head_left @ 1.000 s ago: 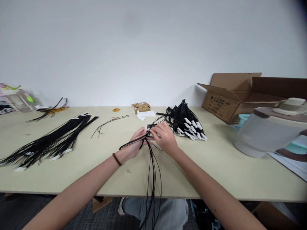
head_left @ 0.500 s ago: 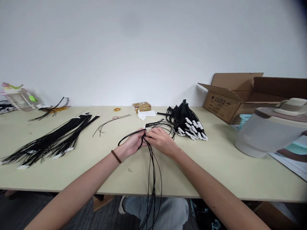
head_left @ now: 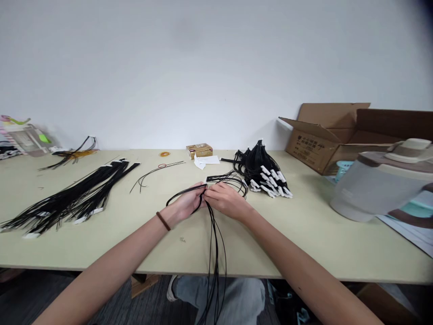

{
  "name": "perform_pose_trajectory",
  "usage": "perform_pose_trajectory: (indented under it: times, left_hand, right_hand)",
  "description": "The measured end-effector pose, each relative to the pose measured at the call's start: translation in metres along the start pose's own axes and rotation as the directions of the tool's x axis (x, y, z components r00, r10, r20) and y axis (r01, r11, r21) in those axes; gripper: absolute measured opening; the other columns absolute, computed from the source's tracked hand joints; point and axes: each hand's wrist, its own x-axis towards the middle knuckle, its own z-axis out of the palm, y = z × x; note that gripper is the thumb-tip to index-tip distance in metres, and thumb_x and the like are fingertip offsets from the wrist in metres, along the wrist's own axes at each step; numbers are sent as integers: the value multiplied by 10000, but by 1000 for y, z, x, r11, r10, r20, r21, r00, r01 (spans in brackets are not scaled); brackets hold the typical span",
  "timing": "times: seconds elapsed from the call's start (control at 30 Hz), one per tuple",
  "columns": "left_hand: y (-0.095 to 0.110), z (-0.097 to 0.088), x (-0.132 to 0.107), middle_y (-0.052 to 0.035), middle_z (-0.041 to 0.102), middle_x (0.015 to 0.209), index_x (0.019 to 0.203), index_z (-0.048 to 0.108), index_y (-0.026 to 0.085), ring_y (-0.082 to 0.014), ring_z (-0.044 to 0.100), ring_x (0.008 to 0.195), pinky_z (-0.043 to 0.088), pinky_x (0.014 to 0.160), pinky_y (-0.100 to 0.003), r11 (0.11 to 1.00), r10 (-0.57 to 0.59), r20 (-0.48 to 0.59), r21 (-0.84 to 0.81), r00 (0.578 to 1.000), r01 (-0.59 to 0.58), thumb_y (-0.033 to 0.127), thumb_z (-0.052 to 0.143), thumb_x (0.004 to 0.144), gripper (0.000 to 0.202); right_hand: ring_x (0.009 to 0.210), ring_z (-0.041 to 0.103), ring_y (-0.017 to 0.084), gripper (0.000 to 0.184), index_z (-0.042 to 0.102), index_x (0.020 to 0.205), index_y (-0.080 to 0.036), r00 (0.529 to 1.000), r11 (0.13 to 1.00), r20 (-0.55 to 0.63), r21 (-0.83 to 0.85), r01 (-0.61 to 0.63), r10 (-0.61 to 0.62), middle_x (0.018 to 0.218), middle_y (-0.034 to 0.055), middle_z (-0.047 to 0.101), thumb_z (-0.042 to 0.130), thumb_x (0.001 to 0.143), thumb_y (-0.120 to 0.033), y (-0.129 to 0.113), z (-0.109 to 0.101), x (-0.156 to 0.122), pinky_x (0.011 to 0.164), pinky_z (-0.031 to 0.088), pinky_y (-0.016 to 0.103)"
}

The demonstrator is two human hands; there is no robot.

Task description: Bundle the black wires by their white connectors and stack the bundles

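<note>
My left hand [head_left: 186, 204] and my right hand [head_left: 226, 200] meet at the middle of the table [head_left: 304, 234], both closed on a bundle of thin black wires [head_left: 215, 239]. The wires fold at my fingers. One loop arcs left above my left hand, another curls behind my right hand, and the long ends hang down over the table's front edge towards my lap. A brown band sits on my left wrist.
A heap of folded black wires with white connectors [head_left: 263, 170] lies just right of my hands. Long straight wires [head_left: 72, 196] spread at the left. A small box [head_left: 199, 150], paper, rubber bands, a cardboard box [head_left: 333, 135] and a grey kettle [head_left: 375, 185] stand around.
My right hand has dropped from the wire ends down to the fold beside my left hand. The wire ends now curl free behind it.
</note>
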Motion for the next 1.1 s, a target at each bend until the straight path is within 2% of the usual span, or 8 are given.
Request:
perform_pose_trajectory:
  times: [0.37,0.6,0.73,0.83,0.9,1.0,1.07,1.1]
  left_hand:
    - [-1,-1,2,19,556,661,739,538,151,-71,491,574,395,562,-191,999,9,10,-39,1000,-8,117,576,734,51]
    - [4,0,2,-33,617,722,737,575,133,-116,573,651,452,674,-256,1000,14,1,4,1000,-14,133,501,784,88]
    - [6,-2,3,-71,646,882,880,592,131,-151,622,735,459,709,-276,999,10,-4,47,1000,-10,167,479,810,138]
    - [5,-5,4,-77,632,993,901,554,144,-183,642,810,462,691,-265,999,-11,-25,52,1000,12,190,486,813,120]
    - [4,-6,5,-75,629,1005,852,523,153,-199,647,828,463,662,-259,999,-17,-52,37,998,19,197,488,813,68]
    - [2,-8,6,-78,628,1013,838,497,165,-205,650,837,464,651,-258,1000,-3,-63,28,998,5,196,491,811,42]
    - [2,-8,6,-80,625,1022,840,490,167,-198,652,830,464,663,-262,999,1,-77,35,997,1,193,484,814,37]
    - [1,-8,6,-80,624,1022,836,487,166,-194,652,822,464,671,-266,999,3,-86,41,996,0,191,478,817,32]
  right_hand:
    - [747,451,146,210,602,805,-160,982,975,-64,148,-167,178,783,40,585,406,865,-119,-4,6,-1,668,391,269]
    - [812,560,133,166,614,879,-188,853,693,-103,637,-338,512,868,44,646,449,860,-176,-4,1,3,738,468,284]
    - [794,611,137,162,587,850,-190,665,313,35,863,-398,746,869,42,651,470,856,-302,-5,-12,11,751,506,312]
    - [669,603,111,209,525,813,-188,506,30,111,964,-262,855,740,3,612,473,845,-388,-1,-20,15,668,527,297]
    - [553,556,83,230,490,766,-192,327,-1,55,987,-163,943,610,-49,535,492,829,-414,6,-23,14,576,512,253]
    - [442,449,50,255,481,730,-191,-5,85,-86,988,-129,996,546,-81,435,506,810,-432,23,-26,6,433,409,187]
    - [447,422,45,251,540,815,-183,-118,126,-154,968,-215,981,592,-65,449,504,807,-431,33,-29,0,394,335,177]
    - [465,425,46,269,568,865,-179,-128,167,-212,940,-298,969,627,-50,473,498,809,-432,36,-31,-3,405,327,184]
